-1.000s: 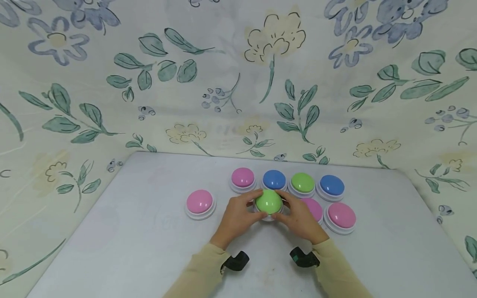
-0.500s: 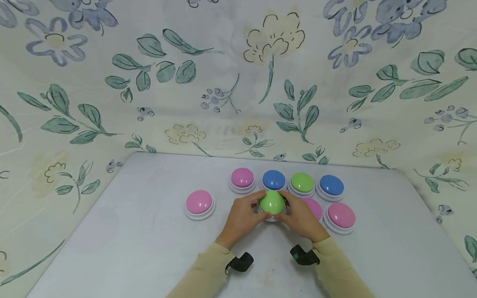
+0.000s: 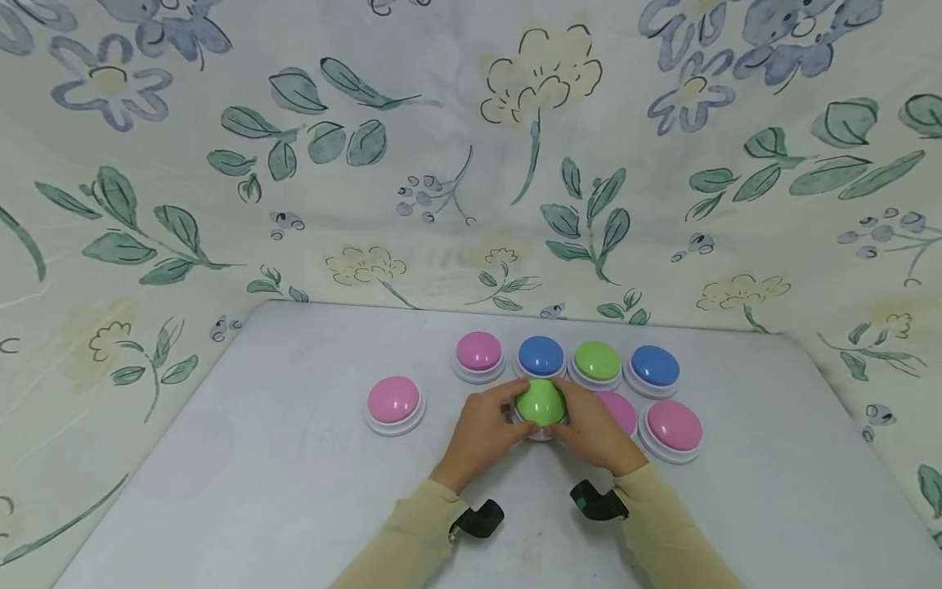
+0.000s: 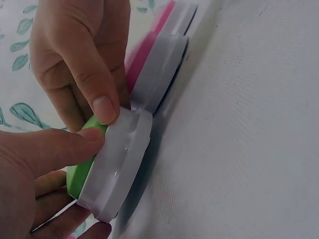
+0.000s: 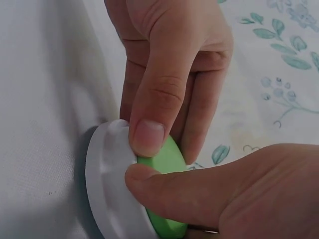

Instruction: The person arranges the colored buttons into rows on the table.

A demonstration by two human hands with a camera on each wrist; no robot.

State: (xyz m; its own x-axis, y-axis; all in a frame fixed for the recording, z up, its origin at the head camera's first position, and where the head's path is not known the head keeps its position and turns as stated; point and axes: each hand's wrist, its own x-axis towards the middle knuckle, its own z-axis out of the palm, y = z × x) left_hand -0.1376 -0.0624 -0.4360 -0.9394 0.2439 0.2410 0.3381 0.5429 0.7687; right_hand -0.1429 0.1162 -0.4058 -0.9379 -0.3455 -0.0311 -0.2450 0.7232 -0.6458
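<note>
A green dome push button [image 3: 540, 402] on a round white base is held between both hands at the middle of the table. My left hand [image 3: 482, 429] grips its left side, thumb at the near edge and fingers round the far side. On the opposite side my right hand [image 3: 594, 427] grips it the same way, the thumbs close together at the front. In the left wrist view the white base [image 4: 117, 162] sits close over the table with a dark shadow along its underside. The right wrist view shows the right thumb [image 5: 149, 137] across the base's rim and green dome.
Behind the hands runs a row of a pink button [image 3: 479, 352], two blue buttons [image 3: 541, 355] and another green button [image 3: 598, 361]. Two pink buttons [image 3: 675, 426] stand right of the hands, one partly hidden. A lone pink button [image 3: 393, 400] stands left on the white table [image 3: 257, 458].
Both hands and the green button have shifted slightly to the right, closer to the partly hidden pink button. The other buttons have stayed in place.
</note>
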